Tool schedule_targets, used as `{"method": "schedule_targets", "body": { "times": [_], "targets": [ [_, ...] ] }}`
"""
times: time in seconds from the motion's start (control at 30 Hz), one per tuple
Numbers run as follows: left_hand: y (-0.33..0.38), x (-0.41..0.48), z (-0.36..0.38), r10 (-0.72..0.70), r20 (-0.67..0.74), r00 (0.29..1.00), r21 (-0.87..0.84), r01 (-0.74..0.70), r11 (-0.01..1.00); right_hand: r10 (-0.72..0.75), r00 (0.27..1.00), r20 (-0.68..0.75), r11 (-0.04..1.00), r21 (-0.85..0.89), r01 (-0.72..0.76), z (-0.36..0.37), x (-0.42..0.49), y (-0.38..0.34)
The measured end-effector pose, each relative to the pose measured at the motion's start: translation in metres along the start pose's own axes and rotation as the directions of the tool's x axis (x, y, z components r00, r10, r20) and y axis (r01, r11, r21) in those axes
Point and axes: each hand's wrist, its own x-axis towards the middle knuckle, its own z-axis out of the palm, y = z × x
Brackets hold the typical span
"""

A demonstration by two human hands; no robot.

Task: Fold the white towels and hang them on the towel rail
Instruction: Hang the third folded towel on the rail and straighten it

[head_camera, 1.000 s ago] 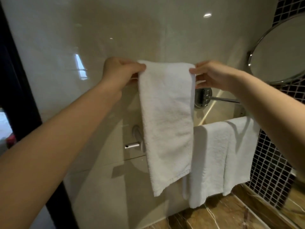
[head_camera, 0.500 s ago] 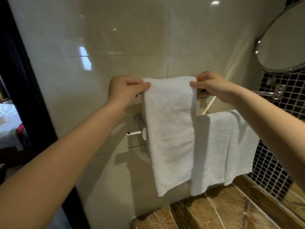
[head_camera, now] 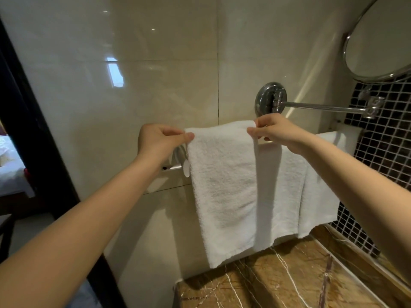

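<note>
The left hand (head_camera: 159, 143) pinches the white towel (head_camera: 222, 185) at its nine o'clock corner. The right hand (head_camera: 275, 132) pinches the three o'clock corner.

A chrome arm (head_camera: 322, 107) runs from its wall mount (head_camera: 270, 100) toward a round mirror (head_camera: 382, 36). Black mosaic tiles (head_camera: 387, 138) meet a brown marble counter (head_camera: 278, 283) below; a dark door frame (head_camera: 33, 134) stands left.
</note>
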Motion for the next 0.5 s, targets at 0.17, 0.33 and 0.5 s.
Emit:
{"method": "schedule_targets", "body": {
  "times": [0.17, 0.33, 0.5],
  "targets": [
    [-0.011, -0.009, 0.002, -0.030, -0.028, 0.999, -0.003, 0.030, 1.000, 0.016, 1.000, 0.014, 1.000, 0.017, -0.017, 0.006, -0.005, 0.010],
    [-0.024, -0.015, 0.003, -0.012, -0.014, 1.000, 0.025, 0.012, 1.000, -0.027, 0.999, -0.023, 0.990, -0.136, 0.024, 0.012, -0.008, 0.025],
    [-0.030, -0.018, 0.004, 0.081, -0.018, 0.997, 0.185, -0.076, 0.980, -0.050, 0.990, -0.135, 0.976, -0.215, 0.020, 0.015, -0.007, 0.034]
  ]
}}
